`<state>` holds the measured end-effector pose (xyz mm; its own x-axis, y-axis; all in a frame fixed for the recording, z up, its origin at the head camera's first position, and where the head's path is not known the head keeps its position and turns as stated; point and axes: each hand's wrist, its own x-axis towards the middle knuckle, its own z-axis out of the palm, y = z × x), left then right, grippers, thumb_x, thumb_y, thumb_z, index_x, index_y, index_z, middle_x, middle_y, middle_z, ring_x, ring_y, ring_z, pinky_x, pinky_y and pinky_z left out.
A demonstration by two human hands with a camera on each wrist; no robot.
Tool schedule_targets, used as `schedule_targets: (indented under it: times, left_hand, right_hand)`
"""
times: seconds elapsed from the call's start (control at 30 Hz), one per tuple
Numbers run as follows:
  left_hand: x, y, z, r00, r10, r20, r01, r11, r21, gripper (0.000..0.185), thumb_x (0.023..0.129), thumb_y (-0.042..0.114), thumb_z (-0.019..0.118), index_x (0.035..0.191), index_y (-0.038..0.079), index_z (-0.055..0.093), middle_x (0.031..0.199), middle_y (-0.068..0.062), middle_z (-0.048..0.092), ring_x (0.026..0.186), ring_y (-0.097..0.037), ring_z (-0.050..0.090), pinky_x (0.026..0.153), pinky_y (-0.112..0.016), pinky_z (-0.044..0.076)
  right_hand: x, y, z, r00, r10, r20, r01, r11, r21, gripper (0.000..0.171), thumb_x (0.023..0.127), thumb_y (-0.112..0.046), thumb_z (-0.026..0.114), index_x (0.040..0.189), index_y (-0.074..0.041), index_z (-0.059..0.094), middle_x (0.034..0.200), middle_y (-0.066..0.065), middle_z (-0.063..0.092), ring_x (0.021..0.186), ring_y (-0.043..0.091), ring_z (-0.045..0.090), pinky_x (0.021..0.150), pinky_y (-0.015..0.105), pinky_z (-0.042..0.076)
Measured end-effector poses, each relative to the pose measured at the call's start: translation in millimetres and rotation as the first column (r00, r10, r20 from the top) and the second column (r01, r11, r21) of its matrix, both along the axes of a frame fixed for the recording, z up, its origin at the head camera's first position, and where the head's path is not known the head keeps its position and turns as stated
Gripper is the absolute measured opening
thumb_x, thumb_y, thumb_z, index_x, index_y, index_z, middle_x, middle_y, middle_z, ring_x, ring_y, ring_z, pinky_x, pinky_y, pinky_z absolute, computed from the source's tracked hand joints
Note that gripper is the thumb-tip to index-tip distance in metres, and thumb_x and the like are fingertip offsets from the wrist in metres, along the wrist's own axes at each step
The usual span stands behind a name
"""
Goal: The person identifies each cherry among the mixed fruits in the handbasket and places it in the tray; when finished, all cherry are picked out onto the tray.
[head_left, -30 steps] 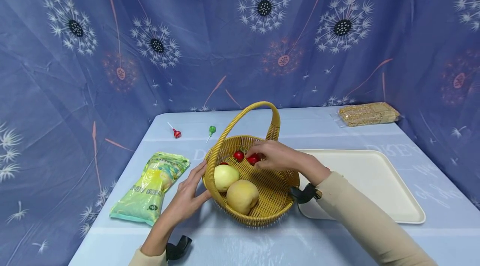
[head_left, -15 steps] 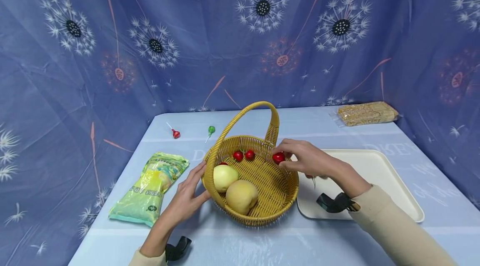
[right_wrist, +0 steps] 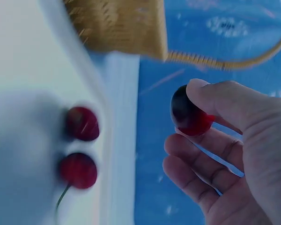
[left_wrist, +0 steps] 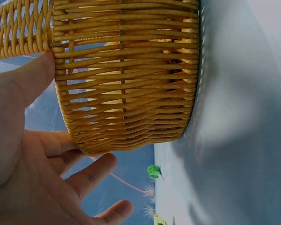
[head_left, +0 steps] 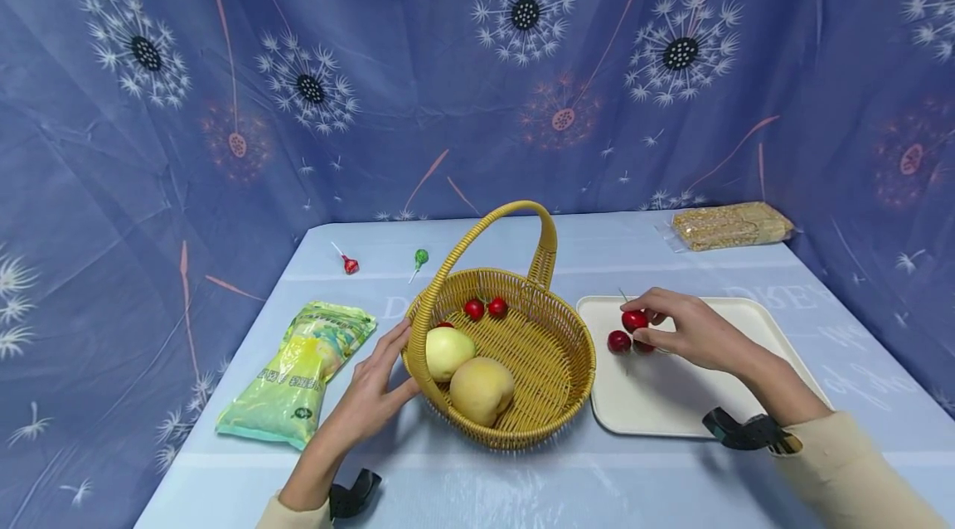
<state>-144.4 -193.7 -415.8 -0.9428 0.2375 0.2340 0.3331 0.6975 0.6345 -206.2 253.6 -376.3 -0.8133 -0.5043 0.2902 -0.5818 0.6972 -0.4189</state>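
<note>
My right hand (head_left: 701, 332) pinches a dark red cherry (head_left: 635, 320) between thumb and fingers, above the left part of a cream tray (head_left: 734, 380). Two more cherries lie on the tray; the right wrist view shows one with a green stem (right_wrist: 78, 170) and another cherry (right_wrist: 83, 123) beside it. With spread, mostly straight fingers, my left hand (head_left: 373, 388) touches the left side of a yellow wicker basket (head_left: 552, 363), its thumb at the rim near the handle (left_wrist: 21, 35). Inside the basket are a pale green apple-like fruit (head_left: 449, 353), a yellow peach-like fruit (head_left: 482, 391) and several cherries (head_left: 497, 308).
A green printed bag (head_left: 298, 380) lies left of the basket. Behind it are a red lollipop (head_left: 350, 265) and a green lollipop (head_left: 421, 257). A clear packet of brownish food (head_left: 733, 226) lies at the back right. A blue dandelion-print cloth (head_left: 448, 98) hangs behind the table.
My right hand has lifted a cherry out of the basket and carried it right, over the tray. The left hand and the basket have stayed in place.
</note>
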Motion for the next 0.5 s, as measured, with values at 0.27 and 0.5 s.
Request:
schedule_targets:
  times: [0.27,0.5]
  left_hand:
    - [0.7,0.3,0.7,1.000,0.002,0.007,-0.002,1.000,0.003,0.073,0.088,0.034,0.065,0.148,0.011,0.031,0.156,-0.008,0.027,0.141,-0.034,0.030,0.102,-0.061,0.024]
    - [0.2,0.9,0.9,1.000,0.003,0.010,-0.003,1.000,-0.004,0.073,0.088,0.034,0.065,0.149,0.012,0.030,0.156,-0.007,0.026,0.141,-0.033,0.030,0.101,-0.058,0.026]
  right_hand:
    - [-5.7,37.3,-25.1,0.996,-0.091,-0.016,0.091,0.995,0.026,0.032,0.081,-0.009,0.071,0.112,-0.009,0.066,0.099,-0.002,0.068,0.082,0.005,0.061,0.071,0.029,0.052]
    - [-10.6,55.4,-45.3,0.988,-0.143,0.051,0.142,0.989,0.031,0.032,0.083,-0.013,0.071,0.114,-0.007,0.066,0.105,0.007,0.068,0.086,0.011,0.063,0.072,0.030,0.054]
